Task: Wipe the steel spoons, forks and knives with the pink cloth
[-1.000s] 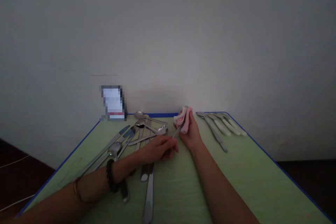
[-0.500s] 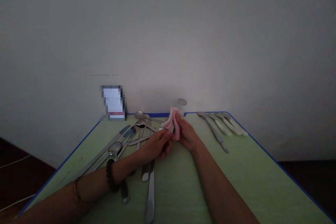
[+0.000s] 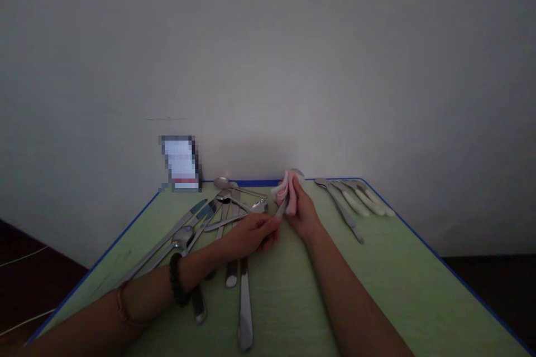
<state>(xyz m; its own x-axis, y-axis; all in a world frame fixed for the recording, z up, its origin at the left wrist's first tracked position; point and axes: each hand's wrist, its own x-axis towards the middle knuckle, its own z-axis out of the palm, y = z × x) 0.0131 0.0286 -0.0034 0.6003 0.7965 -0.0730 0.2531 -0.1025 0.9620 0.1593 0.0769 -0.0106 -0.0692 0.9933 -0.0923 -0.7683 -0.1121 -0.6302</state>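
Observation:
My left hand is closed on the handle end of a metal spoon. A pink and white cloth is wrapped round the upper part of that spoon, and my right hand grips it there. Only a sliver of the spoon's bowl shows above the cloth. Both hands are over the middle of the table. Under and beside my left forearm lies a loose spread of cutlery, among it a spoon and a table knife.
On the right side of the green table lie a metal spoon and several pieces with pale handles. A phone with a blurred screen leans near the wall at the back left. A blue edge runs round the table.
My right hand and the cloth have moved up the spoon towards its bowl, baring part of the handle. The bowl, which stood clear above the cloth, is now mostly covered.

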